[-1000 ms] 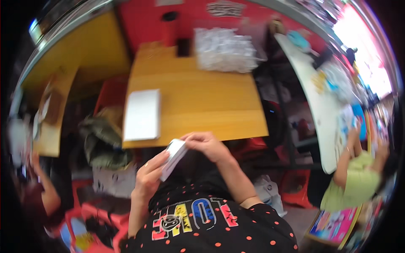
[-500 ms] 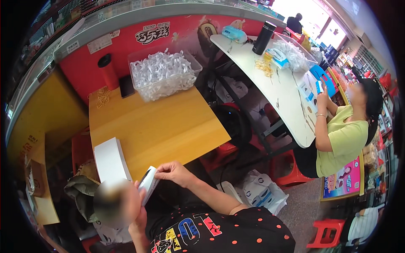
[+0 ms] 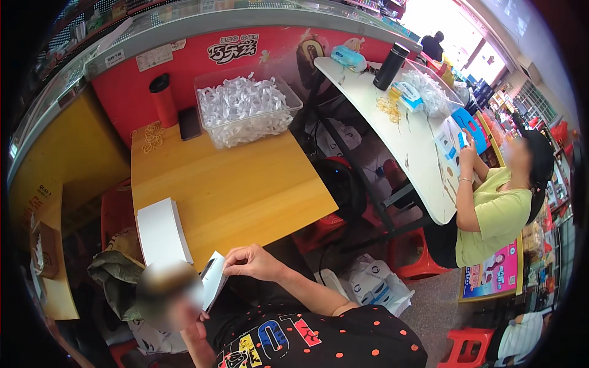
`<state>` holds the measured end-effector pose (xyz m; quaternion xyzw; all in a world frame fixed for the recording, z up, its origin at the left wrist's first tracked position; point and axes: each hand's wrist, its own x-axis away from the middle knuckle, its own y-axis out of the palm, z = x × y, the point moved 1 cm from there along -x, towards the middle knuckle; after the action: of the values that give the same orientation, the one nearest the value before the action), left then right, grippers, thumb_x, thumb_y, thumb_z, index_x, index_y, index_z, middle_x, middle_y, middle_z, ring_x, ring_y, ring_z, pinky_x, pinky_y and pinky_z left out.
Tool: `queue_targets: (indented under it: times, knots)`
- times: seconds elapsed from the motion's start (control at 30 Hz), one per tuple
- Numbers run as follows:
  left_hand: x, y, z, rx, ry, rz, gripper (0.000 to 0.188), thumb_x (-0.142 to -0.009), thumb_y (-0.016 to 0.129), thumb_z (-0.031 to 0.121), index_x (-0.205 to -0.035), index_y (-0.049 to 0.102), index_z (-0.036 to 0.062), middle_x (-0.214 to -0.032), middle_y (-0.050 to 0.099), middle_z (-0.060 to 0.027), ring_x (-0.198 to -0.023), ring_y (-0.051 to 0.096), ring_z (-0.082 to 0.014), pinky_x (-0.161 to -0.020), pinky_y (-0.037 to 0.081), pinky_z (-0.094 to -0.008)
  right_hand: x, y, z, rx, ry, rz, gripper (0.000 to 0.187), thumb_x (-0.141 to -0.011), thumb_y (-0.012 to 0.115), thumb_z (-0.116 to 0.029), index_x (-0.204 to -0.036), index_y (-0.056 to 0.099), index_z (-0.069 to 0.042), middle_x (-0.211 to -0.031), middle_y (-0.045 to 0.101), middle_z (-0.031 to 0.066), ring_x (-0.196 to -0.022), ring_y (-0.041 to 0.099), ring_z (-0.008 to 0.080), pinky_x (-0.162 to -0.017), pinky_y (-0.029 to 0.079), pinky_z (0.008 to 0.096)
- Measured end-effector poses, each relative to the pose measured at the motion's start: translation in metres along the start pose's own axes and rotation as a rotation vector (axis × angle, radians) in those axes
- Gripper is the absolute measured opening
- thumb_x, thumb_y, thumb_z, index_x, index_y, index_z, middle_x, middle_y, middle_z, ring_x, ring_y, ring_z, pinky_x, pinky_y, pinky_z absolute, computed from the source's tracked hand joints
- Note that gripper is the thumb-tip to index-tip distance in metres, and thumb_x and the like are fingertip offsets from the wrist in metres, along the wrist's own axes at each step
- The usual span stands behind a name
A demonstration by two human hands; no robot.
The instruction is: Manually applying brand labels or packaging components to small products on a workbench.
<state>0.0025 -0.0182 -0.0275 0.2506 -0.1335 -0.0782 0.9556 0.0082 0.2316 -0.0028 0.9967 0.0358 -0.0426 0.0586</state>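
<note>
Close to my body, over the near edge of the wooden table [image 3: 245, 190], a white printed card or thin packet [image 3: 215, 283] with a dark patch is held. My right hand [image 3: 250, 262] pinches its upper right edge between thumb and fingers. At its lower left is my left hand [image 3: 195, 326], gripping it; a blurred patch hides part of that hand. Just beyond lies a thick stack of white sheets or cards [image 3: 164, 233]. Farther back stands a clear plastic tub [image 3: 250, 130] heaped with white strips or ties.
Rubber bands [image 3: 152, 136], a red tumbler [image 3: 162, 101] and a dark phone [image 3: 189, 123] sit at the table's back left. Rightward, a co-worker [image 3: 494, 208] in yellow-green handles a small packet at a marble-patterned table [image 3: 423, 165]. Red stools [image 3: 417, 253] and white bags [image 3: 379, 281] occupy the floor.
The whole view has shifted slightly. The white card now looks more spread and tilted between my hands, and both hands sit a little lower.
</note>
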Motion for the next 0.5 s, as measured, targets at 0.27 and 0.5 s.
queue_targets:
  times: [0.27,0.5]
  knots:
    - [0.001,0.004,0.005,-0.157,-0.243,-0.04,0.018,-0.083,0.062,0.011,-0.086,0.062,-0.0076,-0.067,0.063,-0.0107,-0.04,0.052,-0.0132,-0.035,0.041,-0.0227,0.003,0.001,0.001,0.029,0.038,-0.043,0.013,-0.081,0.072,-0.012,-0.085,0.069,0.0,-0.086,0.066,0.0054,-0.081,0.06,0.012,-0.075,0.047,0.025]
    - [0.004,0.014,0.011,-0.1,-0.297,-0.04,0.016,-0.082,0.062,0.005,-0.089,0.063,-0.0085,-0.07,0.064,-0.0108,-0.04,0.051,-0.011,-0.034,0.043,-0.0214,0.005,-0.001,0.0,0.048,0.031,-0.037,0.013,-0.081,0.072,-0.012,-0.085,0.069,0.0,-0.086,0.066,0.0053,-0.081,0.06,0.0118,-0.075,0.047,0.025]
